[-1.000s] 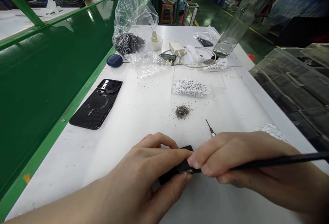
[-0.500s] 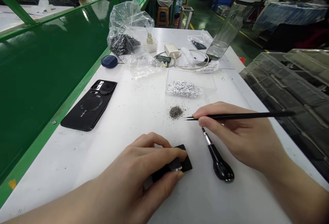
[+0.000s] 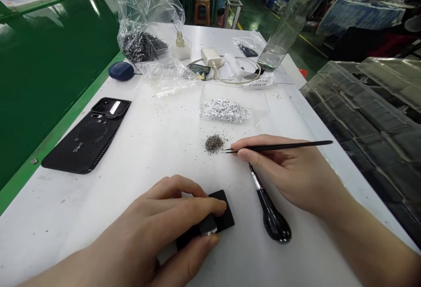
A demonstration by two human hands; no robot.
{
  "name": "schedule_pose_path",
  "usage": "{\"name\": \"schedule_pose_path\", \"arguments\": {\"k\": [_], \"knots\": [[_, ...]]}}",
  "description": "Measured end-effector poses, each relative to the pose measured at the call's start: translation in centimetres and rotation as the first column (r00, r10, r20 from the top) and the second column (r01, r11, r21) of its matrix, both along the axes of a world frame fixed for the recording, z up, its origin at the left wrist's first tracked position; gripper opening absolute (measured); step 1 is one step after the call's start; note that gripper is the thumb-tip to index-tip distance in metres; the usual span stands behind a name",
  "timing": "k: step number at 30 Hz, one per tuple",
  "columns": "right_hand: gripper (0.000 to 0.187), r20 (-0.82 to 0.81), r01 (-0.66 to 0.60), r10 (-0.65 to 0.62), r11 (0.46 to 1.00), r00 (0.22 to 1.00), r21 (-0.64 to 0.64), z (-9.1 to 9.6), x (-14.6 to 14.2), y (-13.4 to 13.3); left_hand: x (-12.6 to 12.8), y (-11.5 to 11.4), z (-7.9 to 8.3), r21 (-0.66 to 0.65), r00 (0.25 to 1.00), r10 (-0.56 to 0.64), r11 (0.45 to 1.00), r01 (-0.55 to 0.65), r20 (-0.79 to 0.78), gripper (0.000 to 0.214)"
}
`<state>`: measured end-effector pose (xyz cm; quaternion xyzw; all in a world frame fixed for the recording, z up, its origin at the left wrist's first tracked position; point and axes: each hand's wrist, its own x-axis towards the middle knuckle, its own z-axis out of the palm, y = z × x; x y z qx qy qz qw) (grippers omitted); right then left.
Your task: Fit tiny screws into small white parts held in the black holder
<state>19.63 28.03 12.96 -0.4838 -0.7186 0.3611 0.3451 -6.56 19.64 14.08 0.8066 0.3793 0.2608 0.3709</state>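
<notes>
My left hand (image 3: 184,217) is closed round a small black block (image 3: 208,225) with a pale bit at its near edge. The block rests on a flat black pad (image 3: 226,210) on the table, partly hidden by my fingers. In my right hand (image 3: 289,173) is a pair of black tweezers (image 3: 283,145), held level. Their slightly parted tips point left, close to a heap of tiny dark screws or similar bits (image 3: 214,143). A screwdriver (image 3: 274,217) with a glossy black bulb handle lies between my hands, its tip near my right fingers.
Behind the heap lies a clear bag of white pieces (image 3: 225,110). A black phone (image 3: 87,135) lies at left, near a dark blue case (image 3: 121,71). Farther back are a plastic bag (image 3: 148,10), a charger (image 3: 211,57) and a tilted water bottle (image 3: 279,41). Clear trays (image 3: 368,102) stand at right.
The view has shifted, so most things on the table sit farther left in it. Both hands keep their holds, and the tweezers' tips stay beside the heap.
</notes>
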Motion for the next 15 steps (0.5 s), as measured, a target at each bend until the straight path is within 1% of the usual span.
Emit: {"name": "schedule_pose_path", "arguments": {"k": [5, 7, 11, 15], "knots": [[0.012, 0.032, -0.023, 0.022, 0.999, 0.999, 0.032, 0.09, 0.19, 0.22, -0.09, -0.28, -0.13, 0.013, 0.996, 0.023, 1.0, -0.022, -0.092, 0.054], [0.012, 0.035, -0.035, 0.034, 0.999, 0.999, 0.033, 0.12, 0.19, 0.29, -0.17, -0.35, -0.18, 0.013, 0.994, 0.031, 0.999, -0.03, -0.1, 0.053], [0.011, 0.029, -0.044, 0.043, 0.998, 0.999, 0.035, 0.16, 0.07, 0.28, -0.12, -0.17, -0.18, 0.019, 0.997, 0.005, 1.0, -0.004, -0.074, 0.052], [0.01, 0.026, -0.017, 0.016, 0.999, 1.0, 0.037, 0.1, 0.01, 0.19, 0.17, 0.25, 0.01, -0.007, 0.999, -0.004, 1.0, 0.003, -0.035, 0.047]]}}
